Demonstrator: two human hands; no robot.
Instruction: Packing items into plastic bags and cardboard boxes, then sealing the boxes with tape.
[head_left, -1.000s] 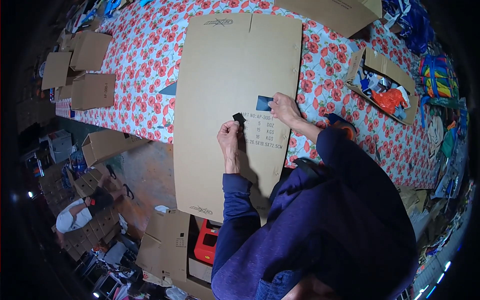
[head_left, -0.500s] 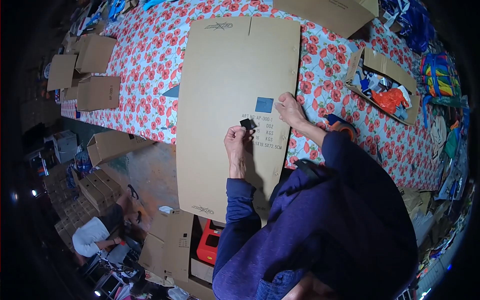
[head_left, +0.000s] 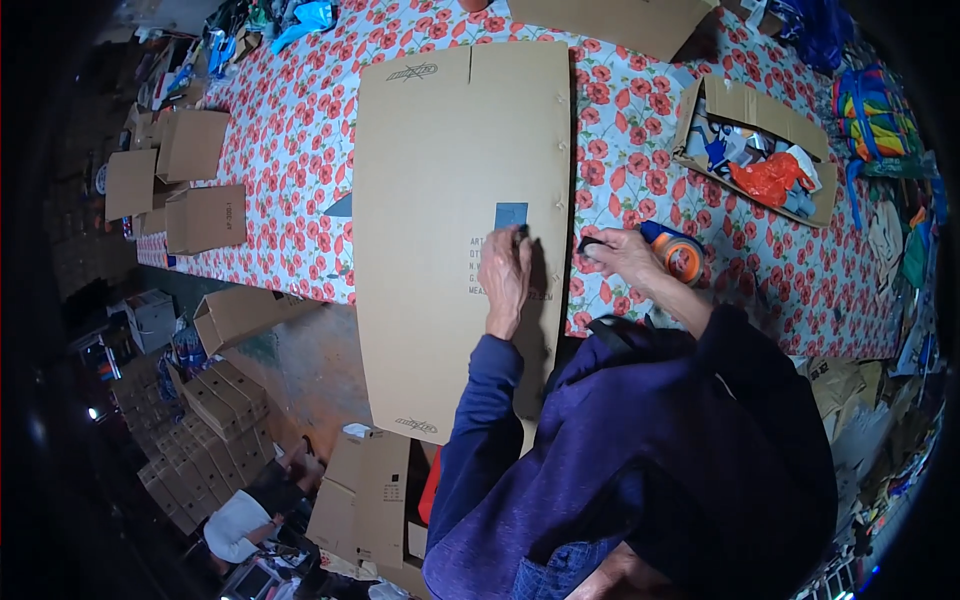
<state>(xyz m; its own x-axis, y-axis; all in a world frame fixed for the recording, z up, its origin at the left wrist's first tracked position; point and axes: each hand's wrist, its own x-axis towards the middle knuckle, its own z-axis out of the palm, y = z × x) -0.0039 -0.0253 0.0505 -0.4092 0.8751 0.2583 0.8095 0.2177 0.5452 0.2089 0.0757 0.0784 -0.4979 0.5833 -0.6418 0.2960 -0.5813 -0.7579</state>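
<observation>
My left hand (head_left: 505, 272) presses flat on the flattened carton (head_left: 460, 200); right hand (head_left: 615, 252) grips a small dark thing over the floral tablecloth (head_left: 300, 170), tape roll (head_left: 678, 252) just beyond.

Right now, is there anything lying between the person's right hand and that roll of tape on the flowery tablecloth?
Nothing visible does. The right hand lies on the tablecloth just off the flat cardboard sheet's edge, with the tape roll right beside it. The left hand rests on the sheet below a small blue label.
</observation>
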